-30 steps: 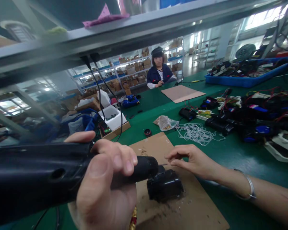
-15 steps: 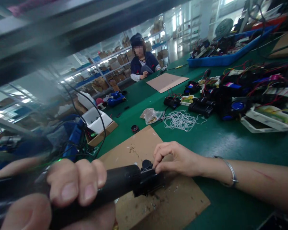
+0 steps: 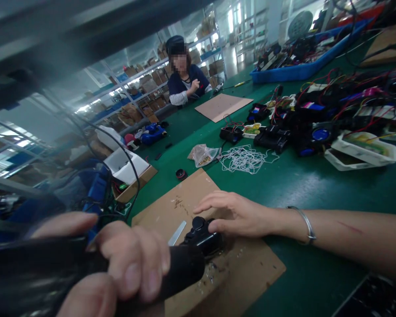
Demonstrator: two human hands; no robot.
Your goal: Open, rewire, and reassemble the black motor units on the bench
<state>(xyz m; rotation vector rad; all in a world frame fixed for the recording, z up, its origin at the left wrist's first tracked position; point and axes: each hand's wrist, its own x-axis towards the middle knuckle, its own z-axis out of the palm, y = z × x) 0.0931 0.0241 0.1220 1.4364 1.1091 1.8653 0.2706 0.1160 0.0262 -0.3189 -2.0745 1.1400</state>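
Observation:
My left hand (image 3: 135, 259), close to the camera, is wrapped around a thick black cylindrical tool (image 3: 185, 268), whose kind I cannot make out. The tool's blunt end overlaps the lower side of a small glossy black device (image 3: 203, 237) with a round knob on top. Whether the two touch does not show. My right hand (image 3: 231, 213) is beside that device, its fingers spread above and its thumb at the knob's right side. Under them lies a brown cardboard sheet (image 3: 198, 185). A flat silver strip (image 3: 177, 233) rests on it, left of the device.
Small screws and scraps (image 3: 211, 273) litter the cardboard. Beyond it are a black ring (image 3: 181, 175), a bag of brass parts (image 3: 203, 156) and tangled white cord (image 3: 242, 158). Wired black devices (image 3: 310, 127) crowd the right, near a blue tray (image 3: 303, 77). A person (image 3: 186, 79) sits opposite.
The black tool's end has moved right and down, off the device's top. My right hand's fingers have opened from a pinch at the device. The person opposite has raised a hand.

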